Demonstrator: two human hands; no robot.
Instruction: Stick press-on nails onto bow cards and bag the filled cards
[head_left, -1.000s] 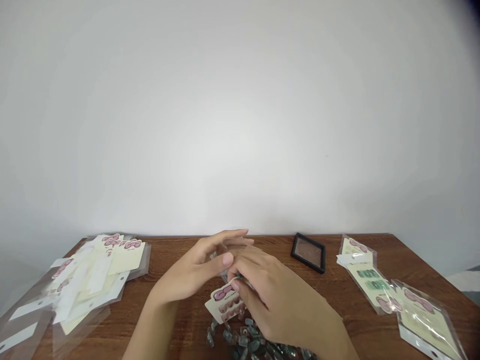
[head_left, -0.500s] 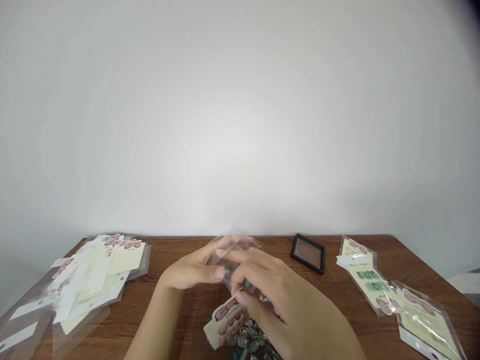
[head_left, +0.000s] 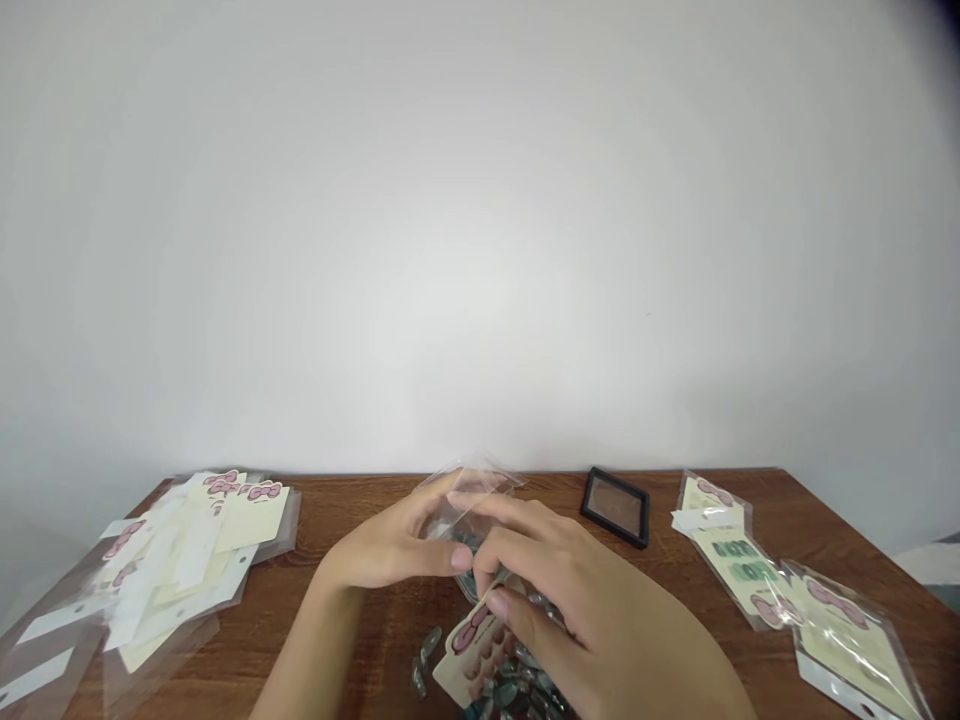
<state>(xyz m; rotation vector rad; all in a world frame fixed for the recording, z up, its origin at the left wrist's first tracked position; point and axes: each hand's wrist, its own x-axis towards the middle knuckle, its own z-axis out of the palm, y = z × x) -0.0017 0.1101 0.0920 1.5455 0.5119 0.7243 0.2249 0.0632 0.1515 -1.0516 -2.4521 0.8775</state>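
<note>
My left hand (head_left: 394,540) is closed around a clear plastic bag (head_left: 450,520), with its thumb at the front; greenish pieces show inside the bag. My right hand (head_left: 570,590) pinches a cream card (head_left: 459,672) between thumb and forefinger, while its other fingers reach over to the bag. The tilted card bears a pink bow and rows of pinkish ovals. Beneath it lies a heap of glossy dark green pieces (head_left: 517,690), shaped like press-on nails, partly covered by the right hand. A few loose green pieces (head_left: 426,655) lie left of the card.
On the left lies a spread pile of cream bow cards and clear sleeves (head_left: 187,560). A black-framed flat case (head_left: 616,506) rests toward the back. Along the right are a card with green nails (head_left: 739,570) and bagged bow cards (head_left: 851,630). A pale wall (head_left: 480,250) rises behind the table.
The card in my right hand has shifted right and slightly down, exposing loose green pieces to its left. My left thumb has moved a little right. The bag's shape has changed slightly.
</note>
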